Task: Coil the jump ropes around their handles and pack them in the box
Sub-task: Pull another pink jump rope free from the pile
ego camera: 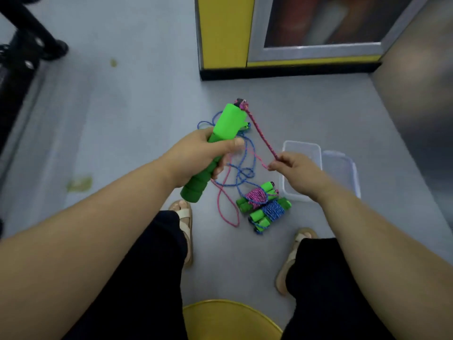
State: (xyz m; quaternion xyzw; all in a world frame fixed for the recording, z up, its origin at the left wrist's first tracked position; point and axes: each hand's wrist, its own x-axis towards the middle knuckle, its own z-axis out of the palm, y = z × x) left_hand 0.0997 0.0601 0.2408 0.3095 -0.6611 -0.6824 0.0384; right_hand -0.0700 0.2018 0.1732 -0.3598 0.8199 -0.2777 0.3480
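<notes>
Coiling step: left hand point(196, 153) grips the handles point(228, 123), right hand point(294, 168) pinches the rope point(259, 131) taut, which next needs winding round them.

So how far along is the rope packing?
Two ropes look done: a pink bundle and a blue bundle lie coiled on the floor. In hand: the left hand grips a green handle while the right hand pinches its pink rope, stretched taut. Left: a loose blue rope on the floor, plus the packing, since nothing shows in the clear box.
</notes>
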